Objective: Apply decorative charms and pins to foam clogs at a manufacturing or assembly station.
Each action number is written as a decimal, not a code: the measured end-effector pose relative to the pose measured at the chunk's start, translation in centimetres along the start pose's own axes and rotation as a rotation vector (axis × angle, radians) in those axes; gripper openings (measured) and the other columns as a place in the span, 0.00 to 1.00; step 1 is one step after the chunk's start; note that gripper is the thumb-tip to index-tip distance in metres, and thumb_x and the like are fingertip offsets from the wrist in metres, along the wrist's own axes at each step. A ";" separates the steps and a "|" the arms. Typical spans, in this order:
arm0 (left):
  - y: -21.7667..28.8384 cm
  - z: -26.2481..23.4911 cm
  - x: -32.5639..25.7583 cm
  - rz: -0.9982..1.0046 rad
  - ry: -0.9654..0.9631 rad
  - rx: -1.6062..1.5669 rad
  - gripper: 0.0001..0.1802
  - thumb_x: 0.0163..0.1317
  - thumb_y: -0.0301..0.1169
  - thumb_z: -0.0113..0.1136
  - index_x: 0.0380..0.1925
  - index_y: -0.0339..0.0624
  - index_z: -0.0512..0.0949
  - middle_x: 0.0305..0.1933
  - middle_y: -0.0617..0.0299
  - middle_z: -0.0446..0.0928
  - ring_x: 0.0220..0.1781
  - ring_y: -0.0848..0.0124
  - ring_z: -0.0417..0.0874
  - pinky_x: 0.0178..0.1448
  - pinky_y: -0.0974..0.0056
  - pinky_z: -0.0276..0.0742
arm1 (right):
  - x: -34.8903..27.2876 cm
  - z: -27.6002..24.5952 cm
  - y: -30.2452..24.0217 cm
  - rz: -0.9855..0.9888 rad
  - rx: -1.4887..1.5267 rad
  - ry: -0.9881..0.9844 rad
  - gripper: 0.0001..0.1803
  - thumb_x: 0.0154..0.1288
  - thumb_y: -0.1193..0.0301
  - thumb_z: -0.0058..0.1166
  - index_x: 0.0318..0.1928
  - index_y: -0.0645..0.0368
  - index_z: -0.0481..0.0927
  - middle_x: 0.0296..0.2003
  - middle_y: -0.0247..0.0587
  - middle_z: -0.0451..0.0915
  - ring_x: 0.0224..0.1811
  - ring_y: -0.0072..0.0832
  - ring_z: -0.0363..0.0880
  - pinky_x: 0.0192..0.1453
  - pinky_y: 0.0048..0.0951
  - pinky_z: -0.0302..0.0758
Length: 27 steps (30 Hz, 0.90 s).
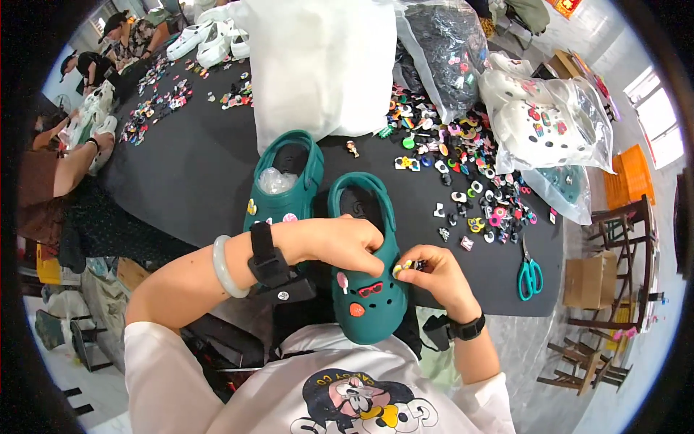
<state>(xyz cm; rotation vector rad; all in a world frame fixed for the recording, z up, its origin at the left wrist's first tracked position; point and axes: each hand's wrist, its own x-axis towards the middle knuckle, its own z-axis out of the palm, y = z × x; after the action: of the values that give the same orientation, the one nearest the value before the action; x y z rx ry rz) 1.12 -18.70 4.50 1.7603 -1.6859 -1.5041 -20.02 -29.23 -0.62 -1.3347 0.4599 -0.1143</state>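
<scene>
**Operator:** Head view first: I see my left hand [345, 244] lying over the top of a dark green clog [369, 286], fingers curled down onto its upper near the strap end. That clog sits at the near edge of the black table [195, 173], toe pointing back at me.

**Partner:** And your right?

**Operator:** My right hand [434, 273] is at the clog's right side, touching it. Fingertips are pressed together, pinching a small charm [405, 266] against the shoe's edge; I can make out pale and dark bits, nothing finer.

**Partner:** Anything already on the shoe?

**Operator:** Yes: a red sunglasses charm [370, 289], a pink one [342, 281] beside it, and an orange-red one [357, 309] nearer the toe.

**Partner:** What's around you?

**Operator:** A second green clog [285, 181] stands just to the left, stuffed with clear plastic. To the right, a scatter of loose charms [470, 181] covers the table, with teal-handled scissors [529, 275] near the edge. Farther back there's a white bag [318, 65] and a clear bag of white clogs [549, 119]. At the far left, other people work over more charms.
</scene>
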 end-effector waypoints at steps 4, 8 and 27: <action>-0.4 0.4 -0.1 0.035 0.016 -0.036 0.19 0.53 0.39 0.62 0.22 0.30 0.74 0.18 0.55 0.74 0.21 0.73 0.73 0.28 0.63 0.70 | 0.8 -0.2 0.0 -0.057 -0.061 -0.058 0.06 0.55 0.78 0.68 0.35 0.61 0.85 0.35 0.27 0.75 0.36 0.13 0.72 0.41 0.16 0.70; -0.9 0.9 0.0 0.112 0.050 -0.021 0.17 0.55 0.40 0.59 0.21 0.35 0.74 0.19 0.55 0.76 0.20 0.70 0.75 0.35 0.64 0.71 | 1.5 -0.5 0.0 -0.077 -0.056 -0.169 0.08 0.53 0.77 0.70 0.34 0.61 0.86 0.37 0.27 0.65 0.42 0.17 0.67 0.45 0.18 0.68; -1.5 2.8 0.3 0.198 0.248 0.165 0.20 0.57 0.46 0.57 0.20 0.38 0.76 0.23 0.51 0.77 0.31 0.52 0.78 0.50 0.56 0.65 | 1.7 0.7 2.1 -0.082 -0.212 0.097 0.26 0.49 0.70 0.75 0.40 0.54 0.67 0.34 0.25 0.63 0.32 0.13 0.61 0.34 0.16 0.62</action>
<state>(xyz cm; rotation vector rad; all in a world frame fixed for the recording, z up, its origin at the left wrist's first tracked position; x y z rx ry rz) -0.29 -17.28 2.00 1.7165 -1.8340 -1.0430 -18.60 -28.62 -2.96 -1.5621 0.5100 -0.2036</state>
